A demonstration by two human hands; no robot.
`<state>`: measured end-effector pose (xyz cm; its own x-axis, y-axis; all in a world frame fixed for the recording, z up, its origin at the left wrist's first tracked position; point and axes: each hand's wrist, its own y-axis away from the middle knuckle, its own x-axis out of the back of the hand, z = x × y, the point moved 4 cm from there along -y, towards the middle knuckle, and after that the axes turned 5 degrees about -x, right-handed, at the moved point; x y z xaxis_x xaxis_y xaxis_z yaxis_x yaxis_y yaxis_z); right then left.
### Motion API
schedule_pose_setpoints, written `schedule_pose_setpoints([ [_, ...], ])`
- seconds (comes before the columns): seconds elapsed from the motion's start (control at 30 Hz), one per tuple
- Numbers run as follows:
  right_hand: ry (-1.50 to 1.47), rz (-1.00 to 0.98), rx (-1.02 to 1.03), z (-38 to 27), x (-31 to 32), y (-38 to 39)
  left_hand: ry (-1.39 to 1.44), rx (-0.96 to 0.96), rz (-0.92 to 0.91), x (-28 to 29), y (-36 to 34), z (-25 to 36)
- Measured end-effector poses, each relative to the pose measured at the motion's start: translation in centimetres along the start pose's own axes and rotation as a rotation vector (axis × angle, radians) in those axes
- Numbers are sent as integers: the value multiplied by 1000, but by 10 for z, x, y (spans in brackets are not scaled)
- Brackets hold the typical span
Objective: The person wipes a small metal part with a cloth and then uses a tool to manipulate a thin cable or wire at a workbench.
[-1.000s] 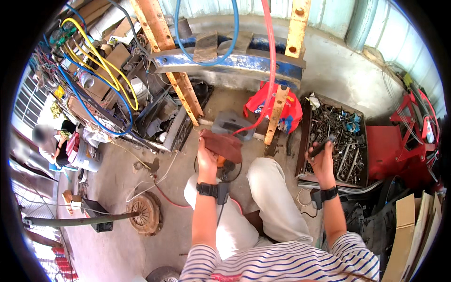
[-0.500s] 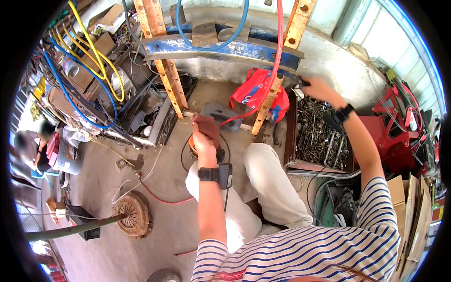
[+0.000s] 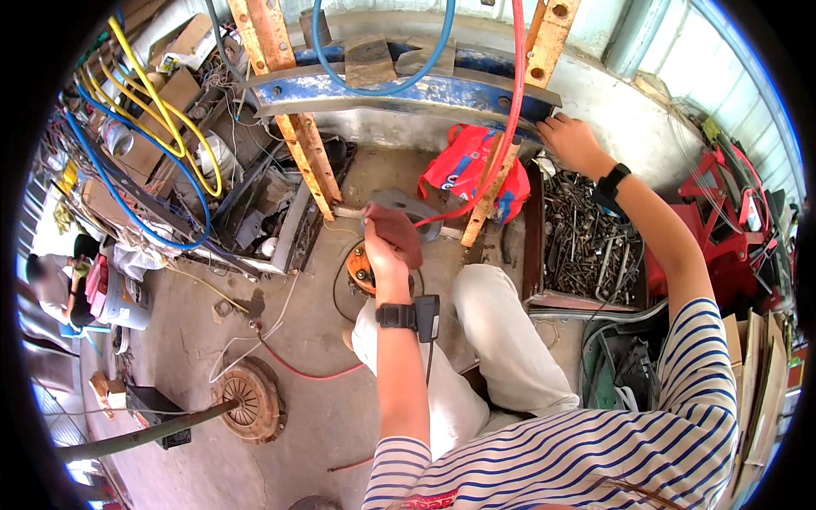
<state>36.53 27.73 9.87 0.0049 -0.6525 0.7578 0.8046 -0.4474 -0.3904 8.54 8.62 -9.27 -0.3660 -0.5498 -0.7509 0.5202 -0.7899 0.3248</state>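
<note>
My left hand (image 3: 382,246) is closed on a maroon rag (image 3: 399,231) above an orange-and-black round part (image 3: 361,272) on the floor by my left knee. My right hand (image 3: 568,136) is raised to the right end of the blue steel beam (image 3: 459,93), fingers curled; what they hold there is too hidden to make out. Below it lies a bin of bolts and metal pieces (image 3: 586,251). A red hose (image 3: 516,76) runs down past the rusty upright (image 3: 302,153) and a red bag (image 3: 450,166).
A cluttered bench with hoses (image 3: 153,161) is at upper left. A clutch-like disc (image 3: 255,399) and a green pole (image 3: 144,433) are at lower left. Another person (image 3: 55,289) is at far left. Red machinery (image 3: 714,221) and cardboard (image 3: 761,391) are at right.
My right hand has risen from over the bolt bin, where it held a dark object, to the beam's end. My left hand has moved slightly, still holding the rag.
</note>
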Motion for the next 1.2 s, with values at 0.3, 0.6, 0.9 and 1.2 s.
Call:
schedule_pose_setpoints([
  [0.3, 94, -84, -2, 9, 9, 22, 77, -25, 6, -8, 12, 30],
  [0.6, 129, -176, 141, -2, 2, -12, -79, -1, 80, 0, 16, 40],
  [0.9, 114, -116, 126, -8, -3, -21, -64, -25, -53, -9, 11, 32],
  [1.2, 63, -119, 61, -54, -22, -75, -36, 6, -13, -13, -1, 22],
])
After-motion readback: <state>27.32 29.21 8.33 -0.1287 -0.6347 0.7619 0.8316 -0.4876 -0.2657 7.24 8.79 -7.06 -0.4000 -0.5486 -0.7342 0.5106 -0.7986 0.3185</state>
